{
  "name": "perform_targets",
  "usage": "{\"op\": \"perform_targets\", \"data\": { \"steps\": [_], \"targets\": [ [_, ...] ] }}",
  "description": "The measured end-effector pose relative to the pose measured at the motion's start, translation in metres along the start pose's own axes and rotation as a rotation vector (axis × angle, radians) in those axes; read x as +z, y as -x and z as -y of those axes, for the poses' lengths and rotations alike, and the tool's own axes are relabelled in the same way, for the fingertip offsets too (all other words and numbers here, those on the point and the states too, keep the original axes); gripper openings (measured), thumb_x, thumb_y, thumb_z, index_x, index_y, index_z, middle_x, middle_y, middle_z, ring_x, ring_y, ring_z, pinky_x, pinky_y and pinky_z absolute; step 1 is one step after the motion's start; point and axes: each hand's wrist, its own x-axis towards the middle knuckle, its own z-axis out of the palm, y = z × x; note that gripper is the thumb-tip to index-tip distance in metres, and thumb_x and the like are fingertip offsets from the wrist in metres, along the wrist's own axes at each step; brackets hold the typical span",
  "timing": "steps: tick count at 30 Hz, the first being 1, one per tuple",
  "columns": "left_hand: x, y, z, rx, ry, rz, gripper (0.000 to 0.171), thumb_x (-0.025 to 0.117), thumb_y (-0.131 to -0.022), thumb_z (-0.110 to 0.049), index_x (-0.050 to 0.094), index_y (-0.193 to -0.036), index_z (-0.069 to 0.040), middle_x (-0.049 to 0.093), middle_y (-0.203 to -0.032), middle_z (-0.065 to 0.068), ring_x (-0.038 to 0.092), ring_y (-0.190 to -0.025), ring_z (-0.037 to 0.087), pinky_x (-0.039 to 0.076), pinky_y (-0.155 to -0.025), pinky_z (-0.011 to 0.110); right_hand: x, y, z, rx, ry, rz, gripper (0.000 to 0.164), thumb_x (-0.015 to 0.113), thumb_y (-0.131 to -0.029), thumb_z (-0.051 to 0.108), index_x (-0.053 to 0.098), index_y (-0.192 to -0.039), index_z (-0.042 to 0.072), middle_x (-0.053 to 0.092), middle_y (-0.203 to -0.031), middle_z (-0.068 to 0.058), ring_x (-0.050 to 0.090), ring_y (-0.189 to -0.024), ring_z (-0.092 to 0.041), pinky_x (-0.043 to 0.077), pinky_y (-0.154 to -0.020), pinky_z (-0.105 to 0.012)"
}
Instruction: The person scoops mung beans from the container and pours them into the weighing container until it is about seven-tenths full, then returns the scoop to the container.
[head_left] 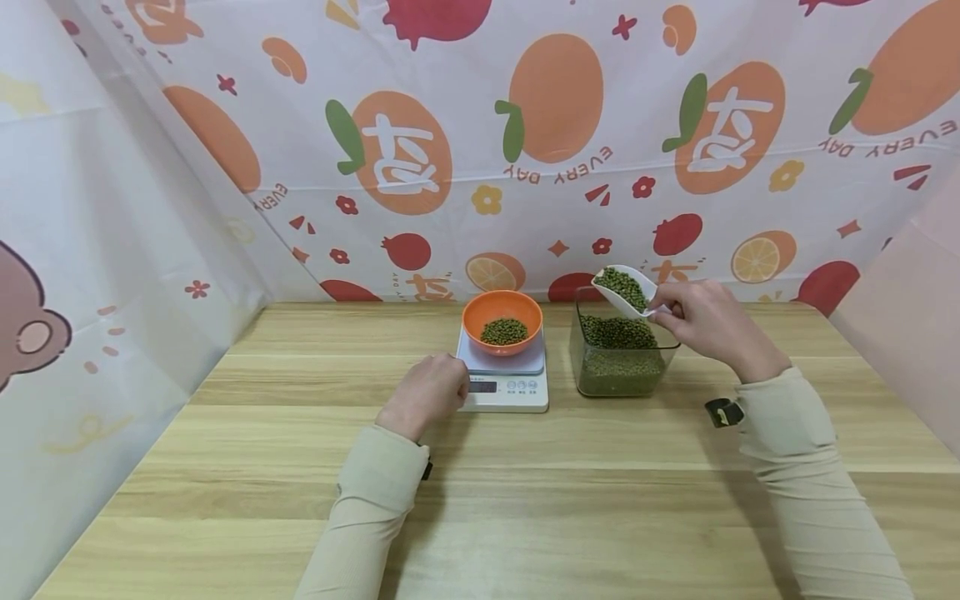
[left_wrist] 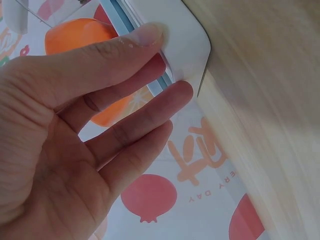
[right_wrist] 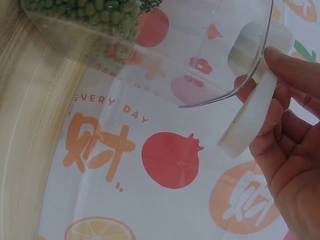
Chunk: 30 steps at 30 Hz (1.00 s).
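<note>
My right hand [head_left: 705, 321] pinches the handle of a white scoop [right_wrist: 252, 112] heaped with green mung beans [head_left: 621, 288]. The scoop is tilted above a clear plastic container [head_left: 621, 385], which holds more mung beans. To the left, an orange bowl [head_left: 502, 302] with some mung beans inside sits on a white kitchen scale [head_left: 502, 402]. At the scale's left front corner is my left hand [head_left: 429, 388]. In the left wrist view its fingers [left_wrist: 145, 117] are fairly straight, with thumb and fingertips at the scale's edge.
Everything stands on a light wooden table [head_left: 570, 508], toward its back edge. Behind it hangs a white curtain [head_left: 480, 225] printed with fruit, close to the scale and container. Another printed sheet [head_left: 135, 250] hangs along the left side.
</note>
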Motion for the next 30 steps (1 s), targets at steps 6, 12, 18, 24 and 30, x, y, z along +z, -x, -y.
{"op": "perform_targets", "data": {
  "steps": [6,12,18,24,30],
  "targets": [
    [0.000,0.000,0.000,0.004,-0.007,-0.007,0.035,0.049,-0.062,0.012,0.036,-0.045,-0.016,0.029,-0.049,-0.003,0.027,-0.048,0.010,0.022,-0.043,0.022,-0.002,-0.001,0.002,0.008,0.012,0.013,0.007,0.068,-0.073,0.005,0.064,-0.075,0.010,0.048,-0.054,0.003,0.037,-0.047,-0.011,0.031,-0.045,-0.031],
    [0.000,0.001,0.000,0.006,-0.001,-0.010,0.036,0.048,-0.062,0.012,0.035,-0.045,-0.016,0.028,-0.048,-0.003,0.026,-0.048,0.009,0.021,-0.042,0.022,-0.004,-0.003,0.004,-0.001,0.014,0.006,0.006,0.069,-0.073,0.006,0.064,-0.074,0.010,0.046,-0.053,0.004,0.035,-0.046,-0.011,0.030,-0.044,-0.031],
    [0.000,0.001,0.000,0.005,0.001,-0.006,0.036,0.047,-0.062,0.012,0.034,-0.045,-0.017,0.026,-0.048,-0.004,0.025,-0.047,0.009,0.021,-0.042,0.022,-0.005,-0.006,0.006,-0.013,0.017,-0.005,0.007,0.069,-0.072,0.006,0.063,-0.073,0.010,0.047,-0.053,0.003,0.037,-0.047,-0.011,0.031,-0.043,-0.030],
    [0.000,0.001,0.000,0.003,0.001,-0.005,0.036,0.049,-0.063,0.012,0.036,-0.045,-0.016,0.028,-0.048,-0.003,0.027,-0.048,0.009,0.022,-0.042,0.022,-0.007,-0.009,0.007,-0.018,0.016,-0.002,0.006,0.069,-0.073,0.008,0.063,-0.074,0.011,0.050,-0.056,0.002,0.038,-0.048,-0.011,0.033,-0.044,-0.031],
    [-0.001,0.001,0.000,0.017,0.005,-0.007,0.037,0.049,-0.062,0.013,0.035,-0.045,-0.016,0.028,-0.048,-0.004,0.027,-0.048,0.009,0.021,-0.042,0.022,-0.008,-0.013,0.010,-0.038,0.021,0.007,0.006,0.068,-0.074,0.008,0.063,-0.074,0.011,0.056,-0.062,0.000,0.043,-0.053,-0.011,0.037,-0.048,-0.033]
  ]
}}
